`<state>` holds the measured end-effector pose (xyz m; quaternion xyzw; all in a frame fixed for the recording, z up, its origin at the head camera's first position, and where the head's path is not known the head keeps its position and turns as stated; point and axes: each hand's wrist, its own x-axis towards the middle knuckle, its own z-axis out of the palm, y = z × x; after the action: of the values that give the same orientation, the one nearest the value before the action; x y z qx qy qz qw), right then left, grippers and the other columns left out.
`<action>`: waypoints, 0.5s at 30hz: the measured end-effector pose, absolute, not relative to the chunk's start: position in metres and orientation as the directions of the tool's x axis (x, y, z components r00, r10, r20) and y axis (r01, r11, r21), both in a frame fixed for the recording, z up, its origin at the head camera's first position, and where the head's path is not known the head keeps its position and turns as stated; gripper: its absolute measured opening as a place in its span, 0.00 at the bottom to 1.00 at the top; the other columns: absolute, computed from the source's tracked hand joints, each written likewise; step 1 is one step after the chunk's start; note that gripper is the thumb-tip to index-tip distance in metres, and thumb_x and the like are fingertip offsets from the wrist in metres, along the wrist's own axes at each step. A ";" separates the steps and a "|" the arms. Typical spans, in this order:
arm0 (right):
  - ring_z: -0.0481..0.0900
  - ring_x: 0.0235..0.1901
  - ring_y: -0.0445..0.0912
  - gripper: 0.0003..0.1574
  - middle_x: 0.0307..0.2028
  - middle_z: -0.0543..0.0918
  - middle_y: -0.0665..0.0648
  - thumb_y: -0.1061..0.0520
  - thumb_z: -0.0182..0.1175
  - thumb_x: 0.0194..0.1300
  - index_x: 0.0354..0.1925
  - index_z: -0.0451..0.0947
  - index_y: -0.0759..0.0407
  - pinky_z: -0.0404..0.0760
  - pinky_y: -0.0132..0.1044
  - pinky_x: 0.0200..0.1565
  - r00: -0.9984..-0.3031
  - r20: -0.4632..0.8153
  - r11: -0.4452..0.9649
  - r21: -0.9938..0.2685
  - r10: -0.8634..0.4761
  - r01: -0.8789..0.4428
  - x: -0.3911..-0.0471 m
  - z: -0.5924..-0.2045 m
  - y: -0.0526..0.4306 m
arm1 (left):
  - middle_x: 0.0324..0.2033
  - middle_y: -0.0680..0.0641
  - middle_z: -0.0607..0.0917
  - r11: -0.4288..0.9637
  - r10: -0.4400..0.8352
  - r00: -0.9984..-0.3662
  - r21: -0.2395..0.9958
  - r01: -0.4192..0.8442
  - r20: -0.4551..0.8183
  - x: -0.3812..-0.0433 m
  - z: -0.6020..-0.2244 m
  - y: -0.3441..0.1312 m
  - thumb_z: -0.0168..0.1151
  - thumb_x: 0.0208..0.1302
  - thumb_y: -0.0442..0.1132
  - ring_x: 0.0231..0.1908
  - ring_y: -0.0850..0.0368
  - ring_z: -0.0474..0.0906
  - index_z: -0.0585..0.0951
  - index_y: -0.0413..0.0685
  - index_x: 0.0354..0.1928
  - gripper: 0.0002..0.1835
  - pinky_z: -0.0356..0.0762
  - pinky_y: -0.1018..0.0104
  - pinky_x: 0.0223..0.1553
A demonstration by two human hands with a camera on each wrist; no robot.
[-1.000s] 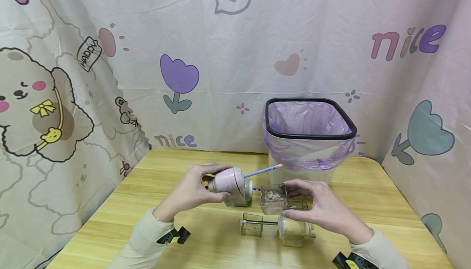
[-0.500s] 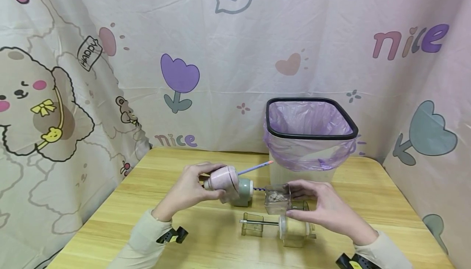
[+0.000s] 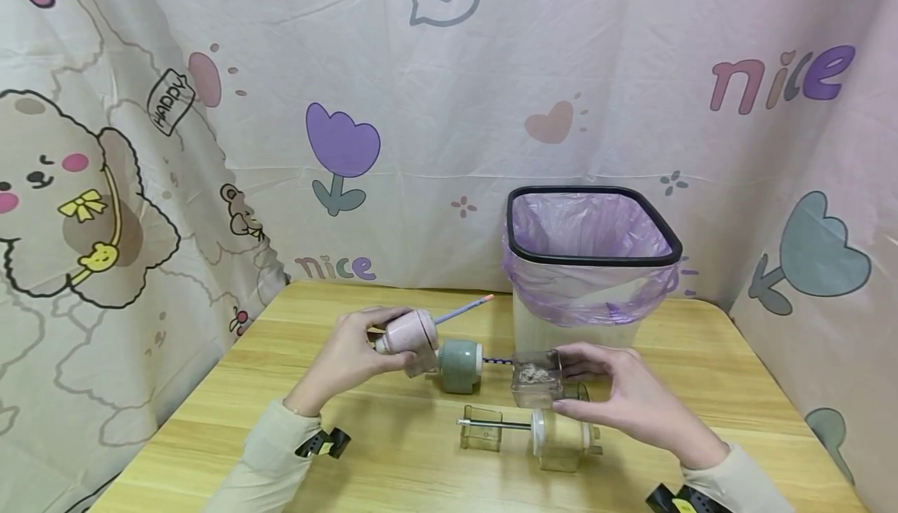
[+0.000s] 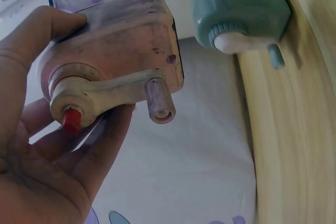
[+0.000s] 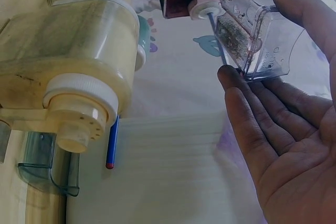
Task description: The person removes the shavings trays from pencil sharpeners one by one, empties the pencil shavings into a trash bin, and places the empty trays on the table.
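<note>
My left hand (image 3: 351,357) grips a pink crank pencil sharpener (image 3: 407,334), tilted and raised off the table. A blue pencil (image 3: 464,309) sticks out of its front. In the left wrist view its crank handle (image 4: 160,100) and red end knob (image 4: 72,120) show. My right hand (image 3: 617,392) pinches a clear shavings drawer (image 3: 536,398) between thumb and fingers, with grey shavings (image 5: 234,38) inside. Behind stands a green pencil sharpener (image 3: 459,369) with a patterned pencil (image 3: 496,361) in it. Below my right hand sits a yellow pencil sharpener (image 3: 560,441) holding a dark pencil (image 3: 512,425).
A bin (image 3: 575,330) with a black rim and purple liner stands at the back right of the wooden table (image 3: 393,451). A yellowish clear drawer (image 3: 482,436) lies left of the yellow sharpener. A greenish drawer (image 5: 39,169) lies partly hidden near my right hand.
My left hand has moved left with the pink sharpener, uncovering the green one. My right hand has shifted slightly right with the clear drawer, widening the gap between them.
</note>
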<state>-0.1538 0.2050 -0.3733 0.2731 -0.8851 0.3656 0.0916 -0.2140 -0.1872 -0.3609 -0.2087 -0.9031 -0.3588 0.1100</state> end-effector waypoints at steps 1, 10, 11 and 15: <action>0.87 0.43 0.37 0.34 0.46 0.89 0.42 0.40 0.73 0.57 0.59 0.78 0.47 0.85 0.39 0.52 -0.835 0.361 0.582 -0.600 -0.416 -0.549 -0.154 -0.373 0.205 | 0.48 0.51 0.87 0.664 0.296 -0.886 0.590 0.460 0.357 -0.215 -0.362 -0.188 0.81 0.46 0.48 0.37 0.59 0.81 0.82 0.54 0.60 0.35 0.82 0.71 0.34; 0.87 0.43 0.37 0.35 0.46 0.89 0.44 0.40 0.74 0.56 0.59 0.78 0.49 0.85 0.37 0.51 -0.845 0.355 0.579 -0.618 -0.400 -0.533 -0.153 -0.372 0.208 | 0.51 0.43 0.87 0.706 0.244 -0.898 0.568 0.423 0.365 -0.228 -0.377 -0.201 0.81 0.47 0.45 0.40 0.55 0.83 0.81 0.47 0.60 0.35 0.83 0.70 0.36; 0.87 0.43 0.36 0.35 0.46 0.89 0.43 0.40 0.74 0.55 0.59 0.78 0.48 0.85 0.37 0.51 -0.849 0.353 0.583 -0.617 -0.394 -0.528 -0.153 -0.372 0.209 | 0.51 0.43 0.86 0.711 0.237 -0.899 0.565 0.418 0.367 -0.229 -0.378 -0.202 0.81 0.47 0.45 0.41 0.55 0.83 0.81 0.47 0.60 0.35 0.83 0.69 0.36; 0.86 0.42 0.34 0.36 0.46 0.89 0.41 0.39 0.74 0.55 0.59 0.78 0.46 0.85 0.40 0.53 -0.853 0.353 0.608 -0.598 -0.384 -0.522 -0.153 -0.371 0.209 | 0.53 0.42 0.86 0.737 0.208 -0.904 0.548 0.396 0.374 -0.234 -0.384 -0.207 0.80 0.47 0.45 0.42 0.53 0.83 0.81 0.48 0.60 0.35 0.83 0.66 0.38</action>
<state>-0.1526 0.2093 -0.3710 0.2539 -0.8918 0.3623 0.0948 -0.2342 -0.2073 -0.3835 -0.1639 -0.9204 -0.3238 0.1453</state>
